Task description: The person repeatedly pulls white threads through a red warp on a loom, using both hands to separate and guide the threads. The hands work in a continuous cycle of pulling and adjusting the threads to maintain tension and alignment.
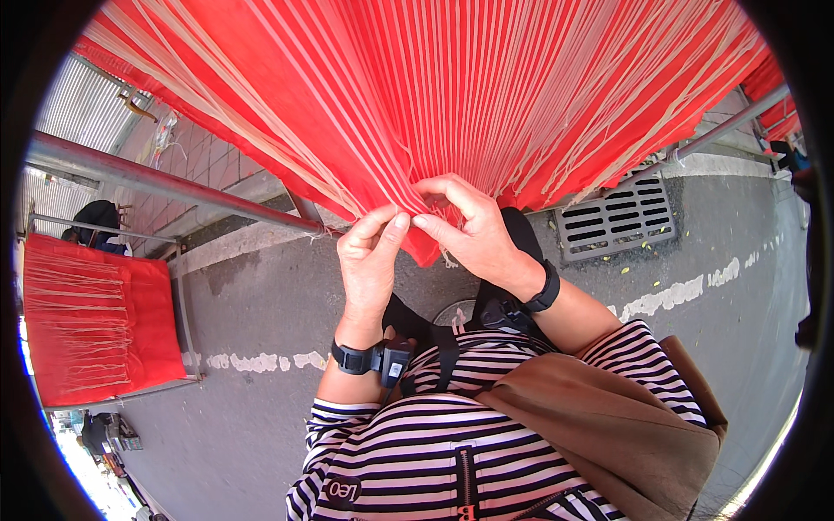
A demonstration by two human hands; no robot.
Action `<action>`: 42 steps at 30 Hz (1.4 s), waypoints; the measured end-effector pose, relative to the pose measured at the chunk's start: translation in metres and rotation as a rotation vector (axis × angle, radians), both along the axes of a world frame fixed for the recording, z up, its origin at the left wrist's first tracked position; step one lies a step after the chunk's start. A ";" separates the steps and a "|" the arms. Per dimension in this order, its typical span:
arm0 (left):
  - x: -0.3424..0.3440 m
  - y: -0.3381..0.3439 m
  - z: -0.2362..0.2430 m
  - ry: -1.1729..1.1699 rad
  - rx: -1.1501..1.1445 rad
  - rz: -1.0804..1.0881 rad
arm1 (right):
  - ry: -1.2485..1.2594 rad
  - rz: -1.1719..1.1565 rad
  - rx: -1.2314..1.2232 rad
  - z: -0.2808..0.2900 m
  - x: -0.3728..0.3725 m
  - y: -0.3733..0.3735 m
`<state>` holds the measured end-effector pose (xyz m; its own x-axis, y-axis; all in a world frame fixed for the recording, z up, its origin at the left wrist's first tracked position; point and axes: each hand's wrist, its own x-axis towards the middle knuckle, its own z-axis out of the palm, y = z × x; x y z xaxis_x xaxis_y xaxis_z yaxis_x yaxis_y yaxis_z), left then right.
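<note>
A large red cloth [382,78] stretches out in front of me, with many pale threads [460,104] running down it toward my body. Its near part narrows into a gathered corner between my hands. My left hand [369,260] pinches thumb against index finger at the left side of this gathered edge, on what looks like a pale thread end. Close beside it, my right hand [473,230] grips the red cloth and its threads between thumb and curled fingers. The exact pinch points are partly hidden by the fingertips.
A metal pipe [174,182] runs along the cloth's left side; another pipe [734,122] is at the right. A drain grate [617,220] lies in the grey road [261,304]. Another threaded red cloth [148,321] hangs on a frame at left, with a person [97,217] behind it.
</note>
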<state>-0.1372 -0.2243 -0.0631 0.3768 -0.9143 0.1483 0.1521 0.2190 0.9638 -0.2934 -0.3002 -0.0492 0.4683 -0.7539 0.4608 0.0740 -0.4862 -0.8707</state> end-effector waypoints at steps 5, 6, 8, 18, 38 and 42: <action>-0.002 0.006 0.005 -0.053 0.008 -0.015 | -0.014 -0.027 0.056 -0.001 -0.001 0.004; -0.003 0.006 0.006 -0.062 0.003 -0.019 | -0.017 -0.025 0.075 -0.001 -0.001 0.005; -0.004 0.007 0.008 -0.077 0.002 -0.020 | -0.015 -0.039 0.086 -0.002 -0.002 0.006; 0.008 0.017 0.010 0.046 -0.073 -0.139 | -0.047 -0.083 0.099 -0.006 -0.004 0.005; 0.053 0.078 0.045 0.075 -0.219 -0.179 | -0.060 -0.121 0.131 -0.005 -0.007 -0.001; 0.063 0.089 0.054 0.123 -0.291 -0.176 | -0.077 -0.128 0.170 -0.006 -0.007 -0.002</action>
